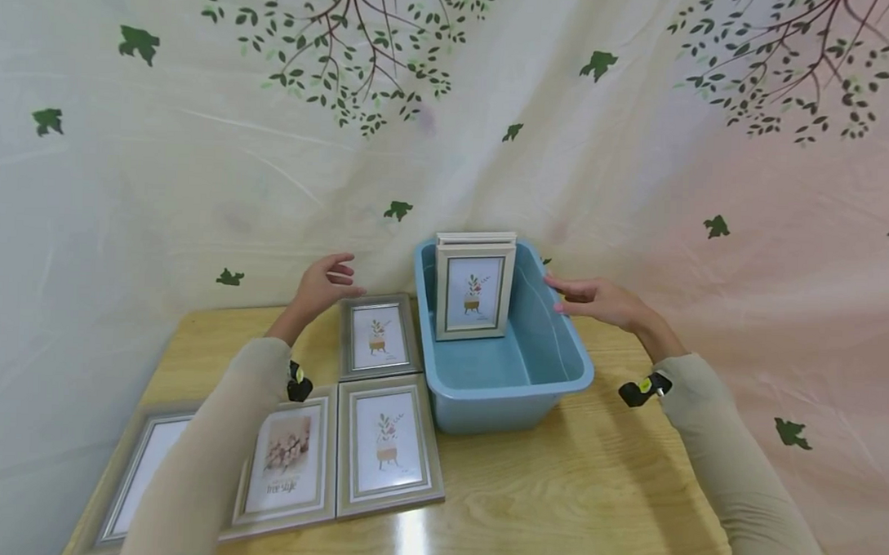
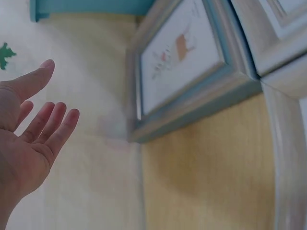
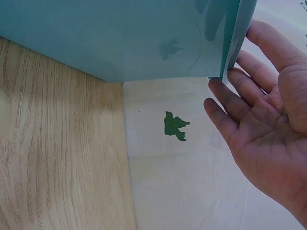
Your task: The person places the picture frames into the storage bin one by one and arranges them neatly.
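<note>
Over the back of the table, my left hand (image 1: 328, 282) is held in the air, holding nothing, its fingers loosely extended. Just to its right lies a grey-brown picture frame (image 1: 379, 337) with a potted-plant print. My right hand (image 1: 596, 302) is at the right rim of a blue plastic bin (image 1: 514, 394), its fingertips against the edge; in the right wrist view its fingers (image 3: 229, 98) are fairly straight beneath the rim. Inside the bin stands a cream picture frame (image 1: 475, 293), upright with a slight lean. Behind it shows the top edge of another pale frame (image 1: 477, 239).
Left of the bin lie more frames: a plant-print frame (image 1: 390, 445), a photo-print frame (image 1: 289, 460), and one partly under my left sleeve (image 1: 144, 471). The wooden table (image 1: 554, 510) backs onto a leaf-patterned curtain (image 1: 272, 165).
</note>
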`<state>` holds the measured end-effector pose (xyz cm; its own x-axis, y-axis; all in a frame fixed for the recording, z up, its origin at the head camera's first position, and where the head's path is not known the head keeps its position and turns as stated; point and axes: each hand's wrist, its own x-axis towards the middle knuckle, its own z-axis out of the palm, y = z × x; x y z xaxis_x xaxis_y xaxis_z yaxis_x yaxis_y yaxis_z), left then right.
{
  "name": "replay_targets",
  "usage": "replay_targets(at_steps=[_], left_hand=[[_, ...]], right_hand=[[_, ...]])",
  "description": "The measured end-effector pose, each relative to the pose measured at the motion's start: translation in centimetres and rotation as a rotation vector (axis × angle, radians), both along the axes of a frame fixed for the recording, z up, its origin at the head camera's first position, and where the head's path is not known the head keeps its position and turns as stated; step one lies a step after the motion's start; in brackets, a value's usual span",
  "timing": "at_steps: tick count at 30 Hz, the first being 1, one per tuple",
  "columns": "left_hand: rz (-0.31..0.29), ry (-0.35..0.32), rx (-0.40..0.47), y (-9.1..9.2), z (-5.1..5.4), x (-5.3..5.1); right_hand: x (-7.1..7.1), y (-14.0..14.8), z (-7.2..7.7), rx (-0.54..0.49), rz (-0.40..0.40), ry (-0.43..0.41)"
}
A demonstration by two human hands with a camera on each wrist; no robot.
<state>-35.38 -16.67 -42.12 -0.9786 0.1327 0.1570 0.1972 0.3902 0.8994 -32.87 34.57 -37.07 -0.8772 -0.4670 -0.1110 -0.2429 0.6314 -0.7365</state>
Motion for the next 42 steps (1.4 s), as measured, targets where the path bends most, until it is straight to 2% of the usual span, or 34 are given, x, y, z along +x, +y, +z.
replay_targets(at_steps=[7, 11, 19, 25, 30, 35, 42], left_hand=[[0.004, -0.066, -0.013, -2.0, -2.8, 0.8], [0.004, -0.091, -0.012, -2.7, -3.8, 1.2], [-0.001, -0.168, -0.020, -3.3, -5.9, 1.3], [0.018, -0.233, -0.015, -3.0, -6.7, 1.8], [0.030, -0.281, -0.004, -2.5, -7.0, 2.1], [0.039, -0.303, 0.026, -2.1, -7.2, 2.0], [0.092, -0.301, 0.028, -2.0, -8.1, 1.5]], right_hand=[[-0.2, 0.1, -0.3, 0.010, -0.003, 0.018], [0.0, 0.0, -0.2, 0.017, 0.005, 0.021], [-0.2, 0.2, -0.4, 0.000, -0.007, 0.003], [0.0, 0.1, -0.2, 0.042, -0.023, 0.009], [-0.2, 0.2, -0.4, 0.039, -0.031, 0.000], [-0.2, 0.2, -0.5, 0.043, -0.035, 0.007], [-0.2, 0.1, -0.4, 0.046, -0.049, 0.003]])
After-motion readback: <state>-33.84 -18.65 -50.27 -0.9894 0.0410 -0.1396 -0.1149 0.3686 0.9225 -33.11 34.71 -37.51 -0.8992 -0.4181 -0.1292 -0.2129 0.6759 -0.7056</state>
